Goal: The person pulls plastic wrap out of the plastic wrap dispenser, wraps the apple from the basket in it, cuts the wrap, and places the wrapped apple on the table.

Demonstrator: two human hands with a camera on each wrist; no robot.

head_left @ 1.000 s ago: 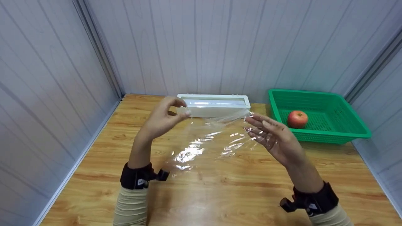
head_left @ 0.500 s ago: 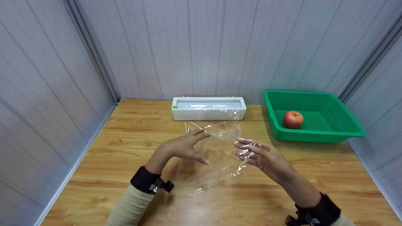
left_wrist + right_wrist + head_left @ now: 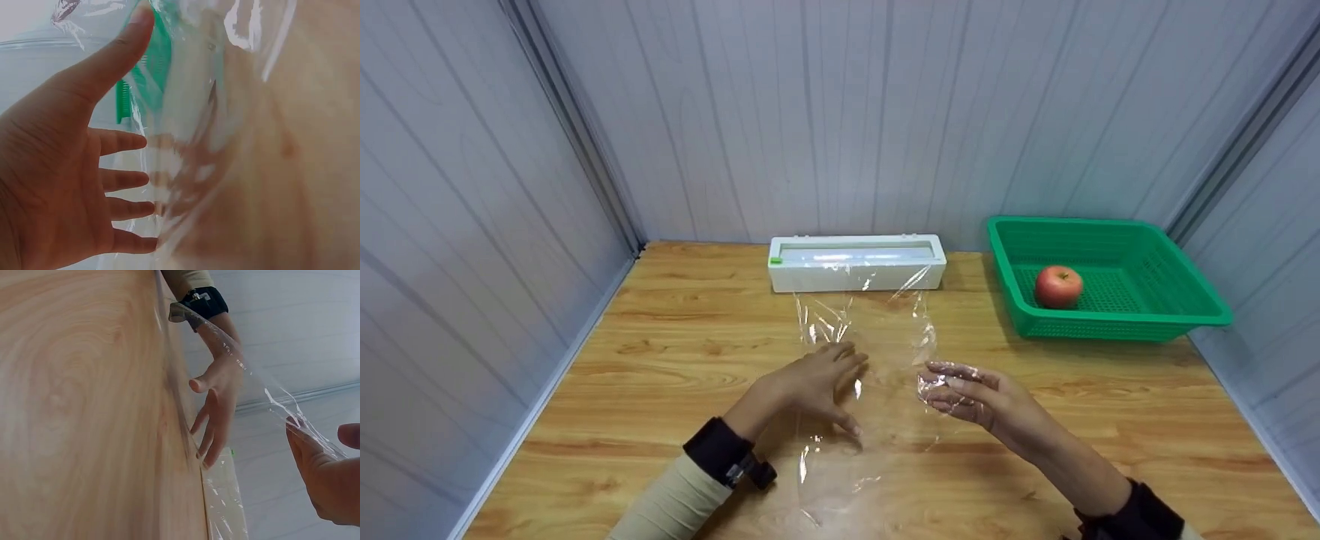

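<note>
From the head camera, a sheet of clear plastic wrap [image 3: 862,375] lies stretched down the middle of the wooden table [image 3: 1110,405], running from the white dispenser box [image 3: 856,262] at the back wall toward the person. The left hand [image 3: 817,386] is spread flat, fingers straight and splayed, pressing on the left part of the film. The right hand [image 3: 971,394] sits at the film's right edge, fingers loosely extended with wrinkled wrap clinging over the fingertips; whether it actually pinches the film here, I cannot tell. Off to the right, a green basket [image 3: 1177,315] holds a red apple [image 3: 1058,286], well apart from both hands.

Over to the left wrist camera: the left hand [image 3: 62,185] shows its palm, all four fingers straight and apart, thumb raised, the plastic wrap [image 3: 191,140] glinting just past the fingertips. A slice of green basket [image 3: 147,73] shows through the film.

Right wrist camera now: the right hand [image 3: 326,478] has a taut strip of plastic wrap [image 3: 253,377] lying over its fingers, thumb close by. Across the table [image 3: 84,410], the left hand [image 3: 216,405] rests with its fingers relaxed and pointing down at the wood.
</note>
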